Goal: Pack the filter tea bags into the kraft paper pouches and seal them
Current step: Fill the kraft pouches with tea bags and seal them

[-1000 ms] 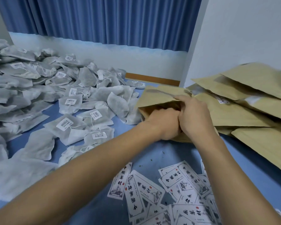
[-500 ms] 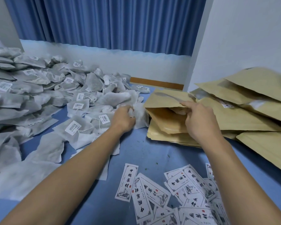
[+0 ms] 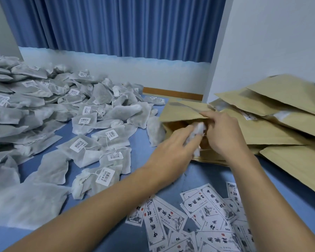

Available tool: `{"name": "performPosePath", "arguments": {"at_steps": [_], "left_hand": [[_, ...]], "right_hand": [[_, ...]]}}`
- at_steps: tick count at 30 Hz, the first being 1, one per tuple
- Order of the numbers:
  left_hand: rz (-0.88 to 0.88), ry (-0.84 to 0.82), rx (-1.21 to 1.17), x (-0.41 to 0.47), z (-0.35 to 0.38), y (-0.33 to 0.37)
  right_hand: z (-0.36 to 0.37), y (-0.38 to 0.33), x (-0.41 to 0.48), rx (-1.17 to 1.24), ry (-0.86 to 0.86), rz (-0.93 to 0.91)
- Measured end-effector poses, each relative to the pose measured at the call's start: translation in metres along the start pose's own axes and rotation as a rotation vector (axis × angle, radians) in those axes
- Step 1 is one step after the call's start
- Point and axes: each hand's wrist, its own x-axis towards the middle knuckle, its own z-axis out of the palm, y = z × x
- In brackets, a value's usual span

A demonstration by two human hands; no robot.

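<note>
Dozens of tea bags (image 3: 84, 155), several pouches (image 3: 284, 91), many labels (image 3: 171, 215)

Just two bare forearms in shot, smooth, nothing covering them up to the frame edge. Left hand (image 3: 173, 150) and right hand (image 3: 224, 135) are bare too.

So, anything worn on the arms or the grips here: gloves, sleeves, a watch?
Nothing that shows. The left grip and right grip are bare hands, no gloves, no rings visible. The left forearm and right forearm are bare to the frame's edge: no sleeve, watch or band at either wrist.
</note>
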Motion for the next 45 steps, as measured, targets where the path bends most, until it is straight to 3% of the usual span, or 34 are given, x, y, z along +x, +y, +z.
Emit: {"name": "performPosePath", "arguments": {"at_steps": [3,7,12,14,16,18,20,21,23,24,26,29,31,36,38,40,42,43,45], "left_hand": [[-0.408,-0.295,-0.030,0.049,0.014,-0.002],[-0.687,-0.464,-0.272,0.086,0.032,-0.024],[-0.651,-0.421,-0.512,0.086,0.039,0.001],[-0.528,-0.456,-0.292,0.075,0.036,0.010],[-0.332,-0.356,-0.106,0.050,0.031,0.012],[-0.068,0.038,-0.103,0.021,0.026,0.005],[0.051,0.420,-0.187,-0.003,0.020,-0.010],[-0.035,0.543,-0.253,-0.005,0.016,-0.019],[-0.422,0.659,-0.399,0.004,0.010,-0.038],[-0.615,0.634,-0.451,0.010,0.010,-0.046],[-0.803,0.509,-0.496,0.021,0.016,-0.062],[-0.916,0.082,-0.575,0.025,0.032,-0.084],[-0.854,-0.168,-0.504,0.023,0.040,-0.088],[-0.965,-0.033,-0.636,0.016,0.035,-0.092],[-1.011,0.195,-0.560,0.009,0.029,-0.087],[-0.893,0.556,-0.480,0.001,0.016,-0.072],[-0.614,0.808,-0.425,-0.002,0.003,-0.056],[-0.455,0.829,-0.398,-0.005,-0.001,-0.047],[-0.126,0.698,-0.312,-0.011,-0.002,-0.027]], "right_hand": [[0.003,-0.008,-0.006,0.005,-0.007,-0.058],[0.010,-0.014,-0.010,-0.021,0.035,-0.116],[0.017,-0.008,-0.007,-0.072,0.071,-0.100],[0.015,-0.004,-0.006,-0.075,0.103,-0.086],[0.015,-0.002,-0.008,-0.081,0.084,-0.084],[0.014,0.001,-0.007,-0.092,0.099,-0.063],[0.014,0.002,-0.005,-0.104,0.131,-0.009],[0.013,0.003,-0.003,-0.104,0.132,0.016],[0.013,0.003,-0.004,-0.105,0.105,0.034],[0.013,0.002,-0.005,-0.119,0.088,0.035],[0.014,0.003,-0.007,-0.146,0.073,0.035],[0.014,0.006,-0.005,-0.150,0.074,0.040],[0.013,0.008,-0.003,-0.155,0.071,0.037],[0.015,0.009,-0.001,-0.136,0.077,0.036],[0.015,0.011,0.000,-0.128,0.078,0.046],[0.015,0.012,0.001,-0.117,0.084,0.047],[0.016,0.012,0.001,-0.109,0.083,0.048],[0.015,0.012,0.000,-0.109,0.078,0.053],[0.013,0.011,0.000,-0.101,0.063,0.049]]}}
